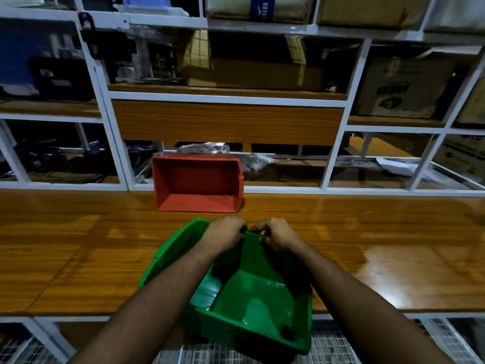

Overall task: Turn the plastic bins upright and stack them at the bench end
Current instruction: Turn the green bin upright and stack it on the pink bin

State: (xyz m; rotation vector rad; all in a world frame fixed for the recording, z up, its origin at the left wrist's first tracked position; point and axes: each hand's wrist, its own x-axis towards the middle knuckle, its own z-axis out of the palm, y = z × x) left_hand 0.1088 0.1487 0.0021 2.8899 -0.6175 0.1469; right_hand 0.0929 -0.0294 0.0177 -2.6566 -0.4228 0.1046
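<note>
A green plastic bin (252, 292) is held at the near edge of the wooden counter (367, 232), directly beneath both hands and partly overhanging the counter's front. Its open side is turned toward the viewer and upward, so its inside floor and walls can be seen. It is tilted, not set flat. What may be a second green bin is seen around its left side, though this cannot be told for certain.

The far wall of the green bin is gripped along its top rim by both hands. The left hand (221, 235) is curled over the rim, with the fingers folded down on the far side. The right hand (275, 233) is closed on the same rim just beside it, the thumb on the near face. The two hands are nearly touching at the fingertips. Both bare forearms are stretched forward from the bottom of the view.

A red plastic bin (196, 185) is seen beyond the hands, slightly to the left, well apart from the green one. It is lying on its side at the back of the counter, its open mouth facing the viewer.

Behind the red bin, a white-framed shelf unit (236, 97) is filled with cardboard boxes (252, 72) and dark items that are too dim to be made out.
</note>
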